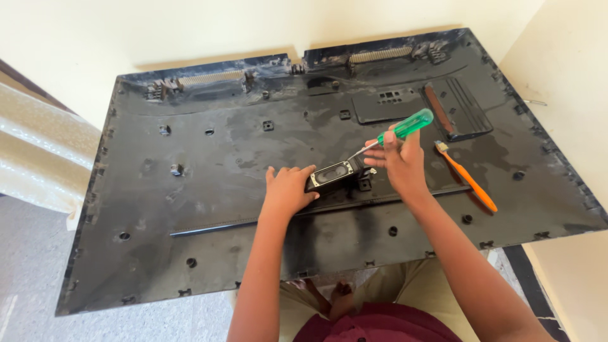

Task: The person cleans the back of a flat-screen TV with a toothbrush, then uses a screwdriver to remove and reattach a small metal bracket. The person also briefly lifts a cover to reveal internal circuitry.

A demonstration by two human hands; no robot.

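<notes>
two hands work at the centre of a black plastic back panel (209, 190). left hand (288, 190) presses flat, fingers together, on a small speaker module (334, 174). at its two o'clock, right hand (400, 161) is clamped on a green-handled screwdriver (405, 126). orange toothbrush (468, 177) lies at three o'clock.

Your arms are bare to the elbow and beyond, no sleeves, watch or rings on your hands. At the bottom of the frame you wear a maroon shirt (380, 324) and khaki trousers (405, 278).
</notes>
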